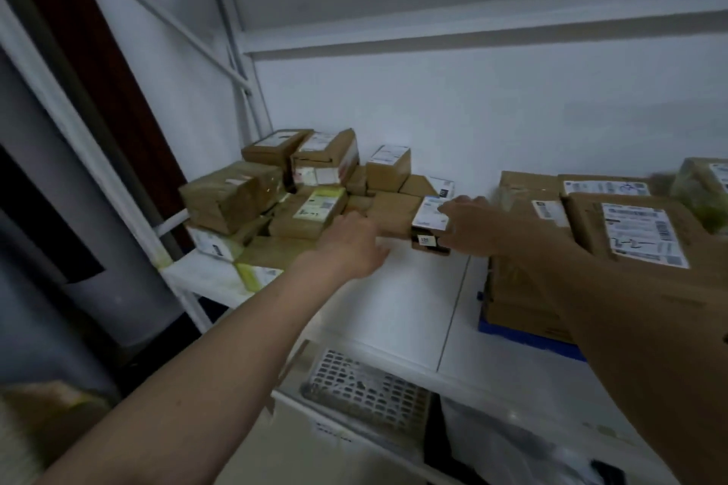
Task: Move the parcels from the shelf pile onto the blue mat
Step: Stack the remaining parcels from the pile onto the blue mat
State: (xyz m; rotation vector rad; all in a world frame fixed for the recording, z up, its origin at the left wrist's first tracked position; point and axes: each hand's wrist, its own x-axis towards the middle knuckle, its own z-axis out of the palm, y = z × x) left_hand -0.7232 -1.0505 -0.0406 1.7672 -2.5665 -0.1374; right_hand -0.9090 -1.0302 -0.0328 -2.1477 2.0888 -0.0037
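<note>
White shelf (413,299) is carrying roughly a dozen parcels (311,185) piled left of the blue mat (524,339). Left hand (350,244) and right hand (472,224) are reaching with relaxed fingers, touching one labelled parcel (429,224); four boxes (630,232) are covering the mat.

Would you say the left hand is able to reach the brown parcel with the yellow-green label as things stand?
Probably yes: the left hand is right beside the brown parcel with the yellow-green label, with nothing between them.

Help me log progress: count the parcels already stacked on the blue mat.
3 show clearly on the blue mat: a front parcel, a left parcel, a rear parcel. Others may be hidden behind the right forearm or past the edge.
</note>
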